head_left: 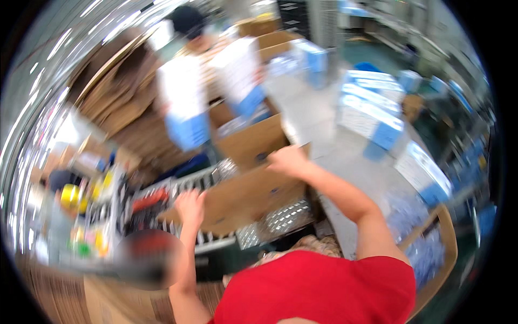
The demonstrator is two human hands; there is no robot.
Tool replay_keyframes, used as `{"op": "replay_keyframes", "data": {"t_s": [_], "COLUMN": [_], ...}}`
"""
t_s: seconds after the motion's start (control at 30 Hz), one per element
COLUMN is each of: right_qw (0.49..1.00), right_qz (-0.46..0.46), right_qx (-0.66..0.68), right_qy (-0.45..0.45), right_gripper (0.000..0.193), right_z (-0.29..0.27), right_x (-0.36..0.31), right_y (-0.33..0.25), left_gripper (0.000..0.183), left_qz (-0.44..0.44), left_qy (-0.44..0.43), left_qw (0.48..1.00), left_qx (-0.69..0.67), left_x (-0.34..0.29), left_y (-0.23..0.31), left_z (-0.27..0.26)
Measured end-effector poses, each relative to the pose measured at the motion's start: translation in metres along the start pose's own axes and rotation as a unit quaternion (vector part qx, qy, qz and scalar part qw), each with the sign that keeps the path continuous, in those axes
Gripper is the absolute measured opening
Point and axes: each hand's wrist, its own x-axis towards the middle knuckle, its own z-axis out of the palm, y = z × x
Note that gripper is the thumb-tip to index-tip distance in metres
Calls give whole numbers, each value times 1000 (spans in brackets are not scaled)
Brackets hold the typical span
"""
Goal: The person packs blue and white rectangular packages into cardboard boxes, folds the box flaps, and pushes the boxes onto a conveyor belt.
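Note:
In front of me a brown cardboard carton (243, 197) is held tilted between both hands. My left hand (190, 207) is closed on its left end. The fingers of my right hand (288, 161) are curled over its upper right corner. Clear bubble-textured plastic packaging (283, 220) shows just below the carton, close to my body. Directly beyond stands another open cardboard box (253, 143) with clear plastic in it. Motion blurs parts of the picture.
A co-worker (202, 46) across from me holds two white-and-blue boxes (186, 108). Flattened cardboard (121, 92) is stacked at the left. White-and-blue boxes (372, 110) stand on the grey table (310, 110). An open carton (450, 232) at the right contains bluish plastic bags (423, 254).

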Motion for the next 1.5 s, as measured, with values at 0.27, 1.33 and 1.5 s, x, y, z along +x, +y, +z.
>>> {"op": "replay_keyframes", "data": {"t_s": [0.27,1.33,1.5], "right_qw": [989,873,909], "right_qz": [-62,-470,-407], "right_qx": [40,62,18], "right_qy": [-131,-113,90], "right_gripper": [62,64,48], "right_z": [-4,201,45], "right_x": [6,62,104], "right_y": [1,-144,-180], "left_gripper": [100,65,48], "left_qz": [-413,157,160], "left_qy": [260,-621,-262], "left_qw": [873,664,938], "left_qx": [5,-386,-161], "left_x": [-17,-59,-101], "left_y": [24,-13,8], "left_z": [36,-74,-51]}}
